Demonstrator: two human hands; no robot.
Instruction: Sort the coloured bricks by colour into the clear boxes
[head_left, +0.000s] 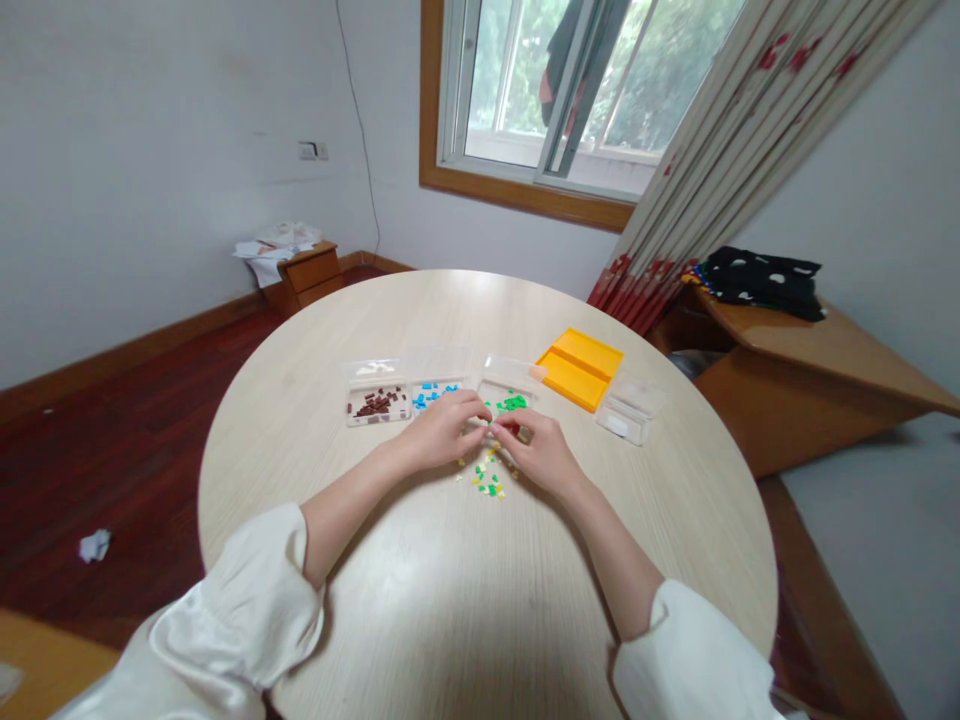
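My left hand (448,430) and my right hand (541,452) meet above the middle of the table, fingertips pinched together. What lies between the fingertips is too small to make out; a speck of green shows there. Just below the hands is a loose pile of tiny green, yellow and pale pieces (491,490). Right behind them stands an open clear box with green pieces (513,402), partly hidden by my fingers. Left of it, another open clear box holds blue pieces (424,398), and beside that one holds dark brown pieces (379,403).
An open yellow case (576,368) lies at the back right, next to a small clear box (624,418). The round table (450,620) stands near a window and a curtain (720,130). A tilted wooden cabinet (810,390) bears black cloth on the right.
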